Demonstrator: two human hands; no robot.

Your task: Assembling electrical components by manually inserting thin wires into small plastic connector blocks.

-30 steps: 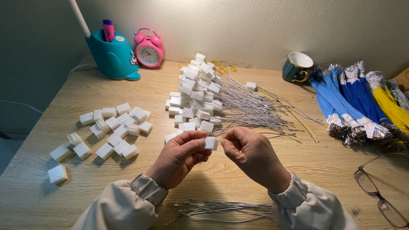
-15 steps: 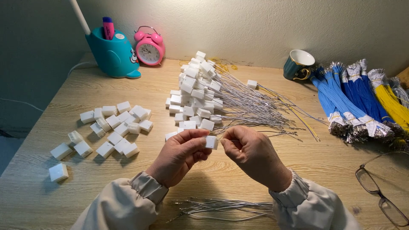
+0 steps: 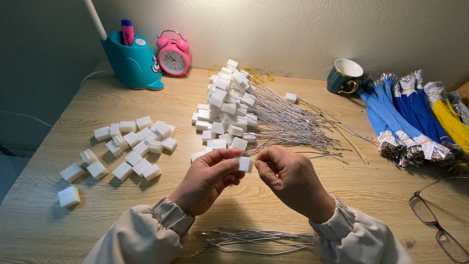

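Far left on the wooden desk: loose white blocks, empty, no wires, scattered in a patch near the teal pen holder and pink alarm clock. Centre back: pile of finished pieces, white blocks with grey wires fanned out to the right. Left hand pinches one small white block between thumb and fingertips, fingers narrow, closed on it, held just above the desk in front of the pile. Right hand just beside it, thumb and forefinger pinched tight, probably on a thin wire end meeting the block, wire itself too fine to see. Looks like the threading or insertion step, wire into block. Next move calls for a steady block and fine alignment. Loose grey wires lie near the sleeves. Right side: mug, blue and yellow wire bundles, glasses.
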